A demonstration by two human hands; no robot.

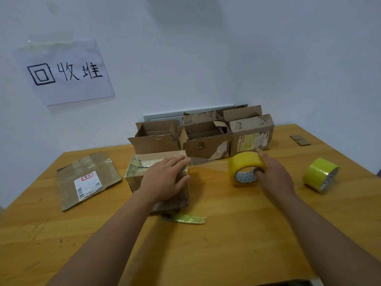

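Note:
A closed cardboard box [140, 172] wrapped in yellowish tape stands on the wooden table [226, 244] at centre left. My left hand [167, 178] lies flat on its top, fingers straight, thumb against the right side. A yellow roll of packing tape [244, 162] stands to the right of the box. My right hand [274, 174] grips that roll, thumb hooked into its core and fingers over the outside. A faint strip of clear tape seems to run from the roll towards the box.
A second yellow tape roll [319, 174] lies at the right. A flattened box with a shipping label [86, 178] lies at the left. Several open cardboard boxes [206, 137] stand along the wall. A crumpled tape scrap [185, 219] lies before the box. A handwritten paper sign [66, 73] hangs on the wall.

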